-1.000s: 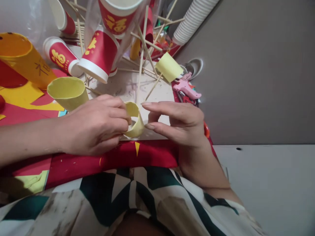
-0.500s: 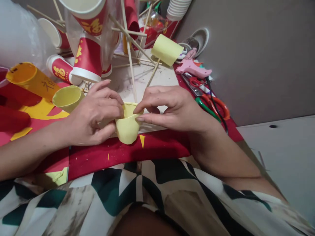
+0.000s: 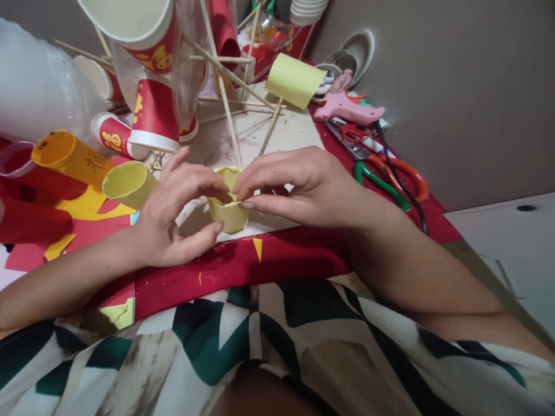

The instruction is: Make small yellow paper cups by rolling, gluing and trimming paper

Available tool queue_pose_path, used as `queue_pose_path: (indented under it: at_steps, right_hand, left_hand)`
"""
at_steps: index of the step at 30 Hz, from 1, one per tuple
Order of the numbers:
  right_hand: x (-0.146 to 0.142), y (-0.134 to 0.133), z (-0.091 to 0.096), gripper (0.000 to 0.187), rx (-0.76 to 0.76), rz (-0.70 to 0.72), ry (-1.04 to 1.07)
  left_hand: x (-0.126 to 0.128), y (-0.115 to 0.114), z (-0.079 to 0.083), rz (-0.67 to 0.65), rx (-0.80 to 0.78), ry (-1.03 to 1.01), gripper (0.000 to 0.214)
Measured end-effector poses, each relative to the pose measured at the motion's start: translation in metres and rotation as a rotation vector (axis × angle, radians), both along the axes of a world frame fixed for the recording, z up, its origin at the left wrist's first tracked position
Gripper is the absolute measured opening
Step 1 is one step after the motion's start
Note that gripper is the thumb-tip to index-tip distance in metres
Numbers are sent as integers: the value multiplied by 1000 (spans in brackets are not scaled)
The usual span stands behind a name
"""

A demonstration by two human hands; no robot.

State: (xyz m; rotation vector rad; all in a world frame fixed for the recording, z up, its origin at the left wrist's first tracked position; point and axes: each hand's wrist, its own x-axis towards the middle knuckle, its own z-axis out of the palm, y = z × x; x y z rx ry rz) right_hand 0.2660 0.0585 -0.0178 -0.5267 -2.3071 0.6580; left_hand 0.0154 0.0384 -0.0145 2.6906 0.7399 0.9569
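A small pale yellow paper tube [image 3: 228, 212] stands upright at the near edge of a white board [image 3: 295, 130]. My left hand [image 3: 173, 211] pinches its rim from the left, with the thumb under its lower side. From the right, my right hand [image 3: 299, 188] pinches the same rim with thumb and forefinger. Both hands are closed on the tube. Just behind it rises a frame of thin wooden sticks [image 3: 225, 101] carrying red and white paper cups [image 3: 154, 112] and another yellow paper roll [image 3: 292, 81].
To the left lie a yellow paper roll [image 3: 128, 184], an orange tube [image 3: 69, 157], red tubes and paper scraps on red cloth [image 3: 277, 257]. A pink glue gun [image 3: 349, 110], scissors [image 3: 377, 164] and a black cord lie right. A stack of white cups [image 3: 307, 8] stands behind.
The yellow tube was turned from lying sideways in my left hand to standing upright. My right hand closed in and pinched its rim. The view shifted a little.
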Motion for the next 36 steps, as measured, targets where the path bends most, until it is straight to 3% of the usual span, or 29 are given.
queue_pose_path:
  at_steps: [9, 25, 36]
  right_hand:
    - [-4, -3, -2, 16, -71, -26, -23]
    - [-4, -1, -6, 15, -64, -31, -64]
    - [-1, -1, -3, 17, -65, -29, -49]
  left_hand:
    - [3, -6, -25, 67, -66, -180, 33]
    - [4, -7, -26, 127, -71, -146, 14]
    - [6, -11, -24, 168, -158, -216, 22]
